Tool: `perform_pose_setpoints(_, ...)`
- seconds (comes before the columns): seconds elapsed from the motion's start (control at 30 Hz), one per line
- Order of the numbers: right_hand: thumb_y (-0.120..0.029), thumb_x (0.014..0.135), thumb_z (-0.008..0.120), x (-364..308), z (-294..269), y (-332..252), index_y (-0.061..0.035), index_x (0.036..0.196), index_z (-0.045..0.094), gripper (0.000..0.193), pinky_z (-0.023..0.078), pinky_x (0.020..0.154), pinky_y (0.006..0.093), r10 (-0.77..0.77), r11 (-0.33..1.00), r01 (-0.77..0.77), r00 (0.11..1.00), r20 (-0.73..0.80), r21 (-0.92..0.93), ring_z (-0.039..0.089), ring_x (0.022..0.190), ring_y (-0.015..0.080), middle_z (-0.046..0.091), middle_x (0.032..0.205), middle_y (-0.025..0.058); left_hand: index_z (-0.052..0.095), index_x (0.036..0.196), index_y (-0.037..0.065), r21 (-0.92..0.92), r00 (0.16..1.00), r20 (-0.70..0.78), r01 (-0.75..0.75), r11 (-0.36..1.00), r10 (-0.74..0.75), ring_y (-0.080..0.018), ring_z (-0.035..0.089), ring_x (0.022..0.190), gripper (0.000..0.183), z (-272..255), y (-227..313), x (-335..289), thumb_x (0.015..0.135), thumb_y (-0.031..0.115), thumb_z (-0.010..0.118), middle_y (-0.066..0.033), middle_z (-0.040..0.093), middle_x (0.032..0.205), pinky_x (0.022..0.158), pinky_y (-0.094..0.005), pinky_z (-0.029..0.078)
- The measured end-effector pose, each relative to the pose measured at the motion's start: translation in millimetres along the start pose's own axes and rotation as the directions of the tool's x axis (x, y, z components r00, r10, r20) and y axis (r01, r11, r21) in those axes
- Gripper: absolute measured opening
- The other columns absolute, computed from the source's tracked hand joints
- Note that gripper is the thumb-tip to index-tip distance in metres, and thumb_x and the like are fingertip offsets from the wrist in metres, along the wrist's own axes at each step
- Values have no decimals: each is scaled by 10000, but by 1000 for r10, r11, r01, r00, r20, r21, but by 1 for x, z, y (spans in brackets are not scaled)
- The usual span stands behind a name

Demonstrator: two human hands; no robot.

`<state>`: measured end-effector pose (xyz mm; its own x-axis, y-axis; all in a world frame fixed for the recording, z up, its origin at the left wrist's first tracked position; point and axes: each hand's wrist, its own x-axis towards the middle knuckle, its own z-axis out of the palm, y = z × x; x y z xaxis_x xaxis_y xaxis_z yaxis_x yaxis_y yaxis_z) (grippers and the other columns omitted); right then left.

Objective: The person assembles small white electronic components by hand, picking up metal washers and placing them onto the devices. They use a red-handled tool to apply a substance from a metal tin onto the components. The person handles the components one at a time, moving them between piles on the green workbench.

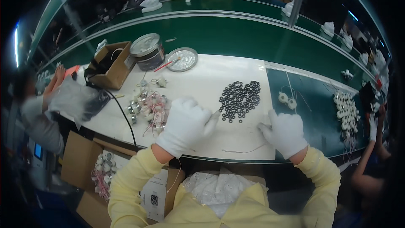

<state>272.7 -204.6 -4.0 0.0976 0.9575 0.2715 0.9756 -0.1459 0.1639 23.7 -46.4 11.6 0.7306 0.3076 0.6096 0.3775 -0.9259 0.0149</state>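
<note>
My left hand (187, 126) wears a white glove and is over the white board, between a cluster of small wired parts and a pile of black rings (240, 100). Its fingers are curled and its thumb points toward the rings; whatever is in the grip is hidden. A thin wire (179, 171) hangs over the table edge below that wrist. To the right of the rings, my gloved right hand (287, 133) is at the board's right side, thumb and forefinger apart with nothing visible between them. A loose thin wire (244, 151) lies between the hands.
Metal parts with pink wires (149, 107) lie at left, near a cardboard box (112, 65), a tin (147, 50) and a round lid (182, 60) with a red stick. White coils (346, 112) sit on the green mat (312, 118). Co-workers' arms (367, 156) show at both sides.
</note>
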Motion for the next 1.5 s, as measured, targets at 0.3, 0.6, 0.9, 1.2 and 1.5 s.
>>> perform_pose_setpoints(0.3,-304,889,774,-40,6,31,-156,923,649,196,439,559,378,1,983,2,1000,-18,182,628,562,226,644,645,-33,679,620,92,112,928,192,303,946,-320,-311,600,576,331,21,18,16,881,286,737,-108,583,549,613,-461,451)
perform_pose_setpoints(0.6,-168,837,795,-7,9,33,-128,1090,661,289,494,691,349,-370,823,310,929,35,476,689,758,217,714,884,8,656,736,90,-16,942,33,334,942,-334,-308,597,684,192,15,25,-49,838,210,765,-82,591,659,697,-452,463)
perform_pose_setpoints(0.9,-52,986,673,32,15,15,60,1237,608,283,547,848,280,-160,320,-400,871,465,859,666,912,130,711,1055,74,652,925,119,-197,952,13,303,932,-306,-301,588,789,203,16,18,-76,782,190,776,-71,551,824,742,-443,477)
perform_pose_setpoints(1.2,-35,956,700,38,25,7,35,1166,638,230,580,777,279,-163,313,-239,940,300,919,711,828,147,748,976,100,659,947,121,-220,945,18,323,921,-327,-296,599,806,233,14,18,-77,773,203,791,-70,558,839,753,-440,483)
perform_pose_setpoints(1.5,-148,849,758,59,23,-1,-128,1108,681,271,501,701,371,-478,782,418,878,14,463,697,797,227,719,914,-3,666,950,115,-240,941,36,335,911,-336,-307,603,835,263,14,17,-80,763,244,798,-90,568,865,763,-452,482)
